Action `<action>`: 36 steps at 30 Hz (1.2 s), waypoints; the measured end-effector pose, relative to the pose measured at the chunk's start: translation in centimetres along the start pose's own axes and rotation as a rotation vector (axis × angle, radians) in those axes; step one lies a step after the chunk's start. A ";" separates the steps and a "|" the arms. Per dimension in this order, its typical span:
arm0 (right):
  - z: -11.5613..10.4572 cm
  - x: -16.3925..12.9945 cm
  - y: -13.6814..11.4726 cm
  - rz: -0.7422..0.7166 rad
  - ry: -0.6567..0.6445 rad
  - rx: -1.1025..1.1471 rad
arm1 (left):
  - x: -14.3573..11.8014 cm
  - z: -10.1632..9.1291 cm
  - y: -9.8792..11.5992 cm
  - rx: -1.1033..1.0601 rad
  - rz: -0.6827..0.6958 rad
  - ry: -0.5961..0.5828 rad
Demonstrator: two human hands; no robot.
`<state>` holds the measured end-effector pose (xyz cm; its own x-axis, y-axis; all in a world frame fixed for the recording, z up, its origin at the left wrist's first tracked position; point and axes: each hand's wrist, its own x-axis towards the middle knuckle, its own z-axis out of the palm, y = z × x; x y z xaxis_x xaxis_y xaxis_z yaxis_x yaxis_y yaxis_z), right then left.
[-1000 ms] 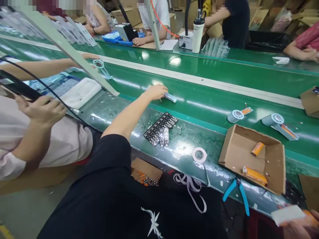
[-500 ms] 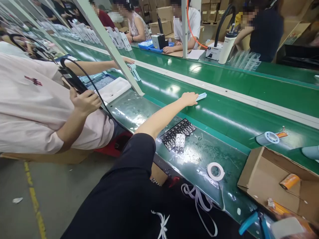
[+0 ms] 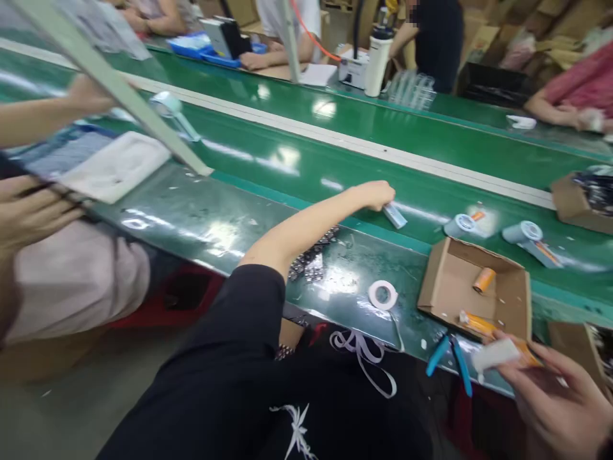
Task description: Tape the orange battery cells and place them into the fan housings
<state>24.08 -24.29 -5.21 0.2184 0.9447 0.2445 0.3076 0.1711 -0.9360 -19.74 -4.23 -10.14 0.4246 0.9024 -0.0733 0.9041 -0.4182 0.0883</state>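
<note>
My left hand (image 3: 376, 195) reaches over the green belt, fingers closed on a light-blue plastic piece (image 3: 395, 216) that angles down toward the bench. At lower right, my right hand (image 3: 558, 390) grips an orange battery (image 3: 529, 354) together with a white block (image 3: 495, 354). Blue-handled cutters (image 3: 462, 367) lie beside that hand on the bench edge. Just beyond them stands a cardboard box (image 3: 435, 281), with an orange battery (image 3: 484, 280) and another orange piece (image 3: 477, 323) inside. Black circuit boards (image 3: 329, 237) are partly hidden behind my left forearm.
A roll of white tape (image 3: 372, 294) lies on the bench, its strip trailing off the edge. Light-blue cylindrical housings (image 3: 453, 227) rest on the belt. A slanted metal post (image 3: 143, 118) rises at left, near a co-worker's hands (image 3: 36, 207). Other people sit across the belt.
The view has swung right. My left hand has turned, and the light-blue piece now points down toward the bench. My right hand and its white block have come further into view.
</note>
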 end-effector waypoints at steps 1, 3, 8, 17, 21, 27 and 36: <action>0.9 0.8 -0.5 -0.064 -0.039 -0.030 | 0.6 -0.1 -0.7 -0.037 0.012 -0.030; 3.8 3.3 -1.8 -0.217 -0.144 -0.042 | 1.5 -0.5 -2.2 -0.164 0.021 -0.103; 16.8 11.4 -2.8 -0.349 -0.585 0.054 | 1.5 -1.0 -3.4 -0.540 -0.013 -0.061; 27.8 14.2 -1.4 -0.507 -0.897 -0.825 | 1.7 0.3 -1.0 -0.553 -0.189 0.077; 26.6 13.0 -2.1 -0.524 -0.957 -1.046 | 1.6 -0.1 0.5 -0.549 -0.200 0.103; 27.2 12.6 -2.3 -0.478 -1.018 -1.061 | 1.4 0.0 1.9 -0.523 -0.170 0.149; 27.1 13.5 -3.1 -0.390 -1.030 -0.961 | 1.6 -0.2 3.8 -0.434 -0.323 0.131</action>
<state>0.96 -4.49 -5.89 -0.6407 0.7312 -0.2343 0.7673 0.5995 -0.2275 -15.65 -4.31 -9.71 0.0942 0.9946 -0.0426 0.8725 -0.0618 0.4847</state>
